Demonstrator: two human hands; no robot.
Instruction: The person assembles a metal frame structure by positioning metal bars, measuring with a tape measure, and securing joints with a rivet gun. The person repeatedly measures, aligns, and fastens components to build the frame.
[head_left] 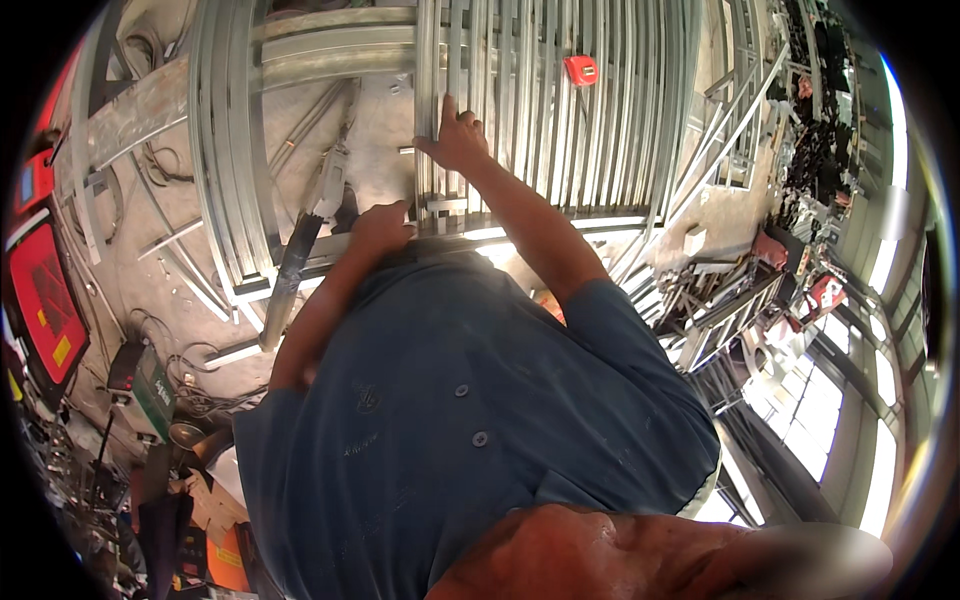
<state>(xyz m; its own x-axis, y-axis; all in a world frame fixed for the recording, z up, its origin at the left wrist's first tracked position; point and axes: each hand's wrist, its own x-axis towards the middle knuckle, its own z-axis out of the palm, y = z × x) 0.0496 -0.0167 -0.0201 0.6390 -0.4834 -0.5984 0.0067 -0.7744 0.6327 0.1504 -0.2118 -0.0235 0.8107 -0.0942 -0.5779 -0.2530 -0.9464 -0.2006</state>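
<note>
A grate-like frame of long, parallel silver metal bars (540, 130) lies in front of me. My right hand (460, 142) rests on the bars near the frame's left side, with thumb and index finger spread apart and the other fingers partly curled. Lower and to the left, my left hand (383, 230) reaches to the frame's near left corner. Its index finger stretches toward the bar there, and its other fingers are partly hidden. A short crosspiece (447, 205) lies beside that corner. On the bars farther right sits a red tape measure (580, 70).
Another stack of metal bars (235, 140) stands left, with a long dark and grey piece (293, 255) leaning near it. Further left are a red machine (45, 310), a green and black box (143, 390) and cables. Metal scraps (725, 310) pile up at right.
</note>
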